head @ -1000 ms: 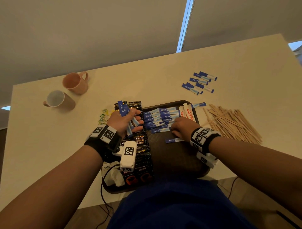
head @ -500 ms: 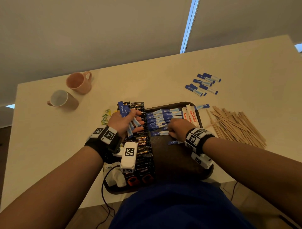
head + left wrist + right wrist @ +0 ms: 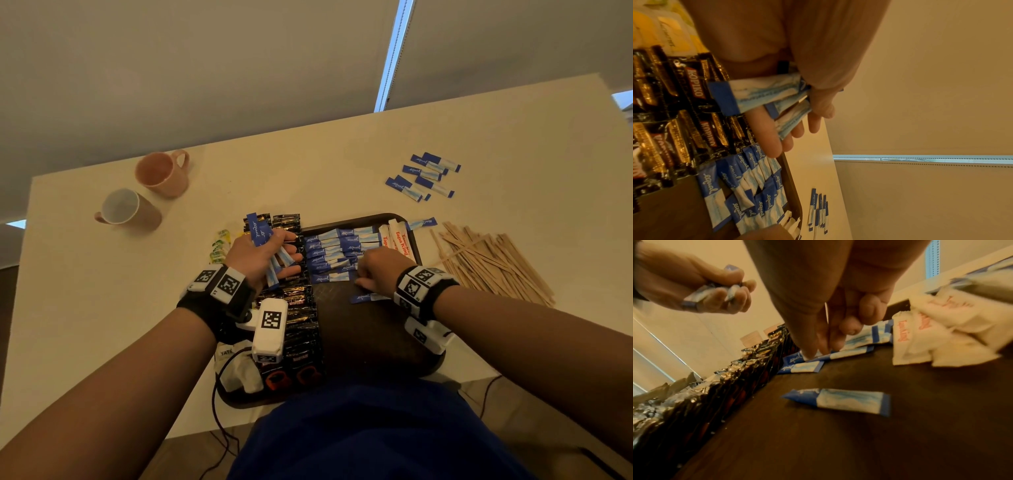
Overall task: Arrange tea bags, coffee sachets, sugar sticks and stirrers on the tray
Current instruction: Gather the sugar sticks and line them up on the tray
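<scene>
The left hand (image 3: 263, 255) is gripping a bundle of Equal sugar sticks (image 3: 270, 251) above the dark tray (image 3: 370, 329). The right hand (image 3: 380, 270) is pinching one stick in the tray's row of sugar sticks (image 3: 339, 255). Nudging neighbours could be scattering that row.

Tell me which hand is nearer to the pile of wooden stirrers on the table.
Right. The right hand works on the tray beside the wooden stirrers; the left hand holds blue sticks across the tray, farther away.
</scene>
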